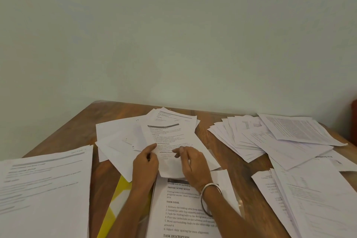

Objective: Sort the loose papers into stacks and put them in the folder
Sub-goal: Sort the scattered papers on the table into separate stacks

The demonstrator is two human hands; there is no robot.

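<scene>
A printed sheet (pixel 170 137) is lifted off the loose pile (pixel 119 137) at the middle of the wooden table. My left hand (pixel 145 164) pinches its left edge and my right hand (pixel 190 162), with a metal bangle on the wrist, grips its lower right part. Below my hands lies a stack topped by a sheet headed "TASK GOAL" (pixel 181 208). A yellow folder (pixel 119 199) shows beneath my left forearm, partly covered by papers.
A large stack of sheets (pixel 44 189) lies at the near left. Fanned papers (pixel 260 137) spread at the far right, with another stack (pixel 313 199) at the near right. The wooden table (pixel 81 127) meets a pale wall behind. A red object (pixel 354 120) sits at the right edge.
</scene>
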